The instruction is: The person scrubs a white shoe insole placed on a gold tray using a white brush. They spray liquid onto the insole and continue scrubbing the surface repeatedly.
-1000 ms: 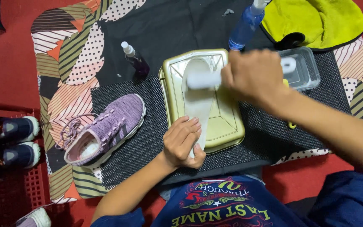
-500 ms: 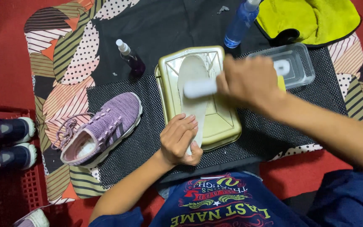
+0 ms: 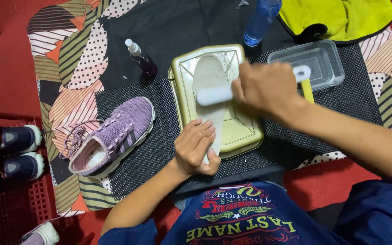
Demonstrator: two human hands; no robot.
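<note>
A white shoe insole (image 3: 209, 77) lies lengthwise in a gold metal tray (image 3: 239, 129). My left hand (image 3: 196, 147) pinches the insole's near end against the tray's front rim. My right hand (image 3: 266, 88) grips a white brush (image 3: 215, 95) and holds it across the middle of the insole. A purple knit sneaker (image 3: 114, 136) lies on its side left of the tray on black mesh matting (image 3: 159, 145).
A small spray bottle (image 3: 141, 59) stands behind the sneaker, a blue bottle (image 3: 259, 22) behind the tray. A clear plastic tub (image 3: 330, 66) and a yellow-handled tool (image 3: 307, 90) sit right. A yellow cloth (image 3: 341, 16) lies far right. Dark shoes (image 3: 19, 152) rest in a red crate at left.
My right hand has slid the brush along the insole, a little nearer to me. My left hand stays clamped on the insole's near end.
</note>
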